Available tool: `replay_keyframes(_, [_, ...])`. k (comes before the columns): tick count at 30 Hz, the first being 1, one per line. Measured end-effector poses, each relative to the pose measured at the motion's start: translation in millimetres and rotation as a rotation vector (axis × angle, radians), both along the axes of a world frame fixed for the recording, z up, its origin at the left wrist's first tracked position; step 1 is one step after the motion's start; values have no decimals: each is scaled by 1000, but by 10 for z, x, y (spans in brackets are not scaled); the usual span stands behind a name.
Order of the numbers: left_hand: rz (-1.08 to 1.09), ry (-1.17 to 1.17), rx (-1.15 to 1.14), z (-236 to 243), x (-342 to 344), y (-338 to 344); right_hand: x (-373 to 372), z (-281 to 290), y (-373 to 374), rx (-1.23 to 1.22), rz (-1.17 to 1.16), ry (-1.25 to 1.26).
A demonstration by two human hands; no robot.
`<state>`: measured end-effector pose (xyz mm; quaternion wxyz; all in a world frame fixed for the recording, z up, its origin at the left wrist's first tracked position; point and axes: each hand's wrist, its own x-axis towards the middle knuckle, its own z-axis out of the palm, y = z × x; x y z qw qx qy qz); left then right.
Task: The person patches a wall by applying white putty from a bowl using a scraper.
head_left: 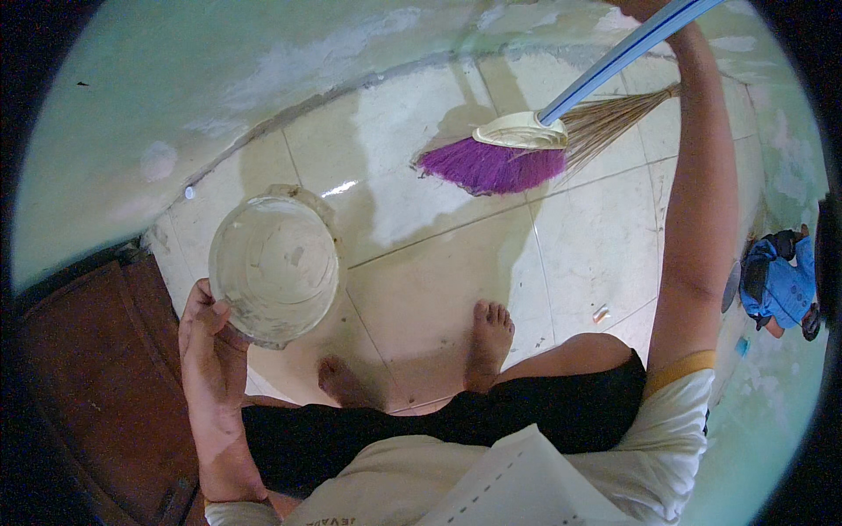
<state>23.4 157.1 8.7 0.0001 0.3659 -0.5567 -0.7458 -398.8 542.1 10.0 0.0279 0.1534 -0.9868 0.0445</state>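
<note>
My left hand (210,329) grips the rim of a round, whitish plastic tub (279,263), its thumb on the edge. Smudges mark the inside of the tub, and its mouth faces me. A soft broom with purple bristles (500,167) and a pale yellow head stands on the tiles. Its blue handle (614,66) slants up to the right, crossing in front of my right wrist. My right arm stretches far forward to the top edge, where my right hand (638,7) is mostly cut off; whether it touches the handle cannot be made out. Behind the purple broom is a stick broom (618,123).
Peeling green walls (175,79) border the tiled floor (421,237). A reddish-brown panel (105,368) stands at the left. Blue cloth (776,280) hangs at the far right. A small orange-and-white scrap (600,313) lies near my bare feet (489,342).
</note>
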Motion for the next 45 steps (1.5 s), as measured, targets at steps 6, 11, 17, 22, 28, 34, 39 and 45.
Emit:
replay_keyframes(6, [24,-9,-2,-5,7,0,-36,-801,-4,-23,123,64])
replay_keyframes(11, [17,-11,-25,-59,-11,-24,87,-351,12,-136,42,143])
replay_keyframes(17, [-14,-20,-16,-45,-6,-52,212,-184,117,-196,-8,-9])
replay_keyframes(22, [-16,6,21,-56,-14,-68,122,-785,173,-134,68,14])
replay_keyframes(28, [16,-6,-12,-33,32,-50,143,-354,195,-322,29,47])
replay_keyframes(34, [-6,-8,-11,-15,-22,-23,229,-201,295,-228,112,18])
replay_keyframes(39, [-16,-4,-18,-26,11,-40,272,-468,112,-126,41,48])
replay_keyframes(45, [-18,-2,-49,-5,20,-12,373,23,138,-346,85,7])
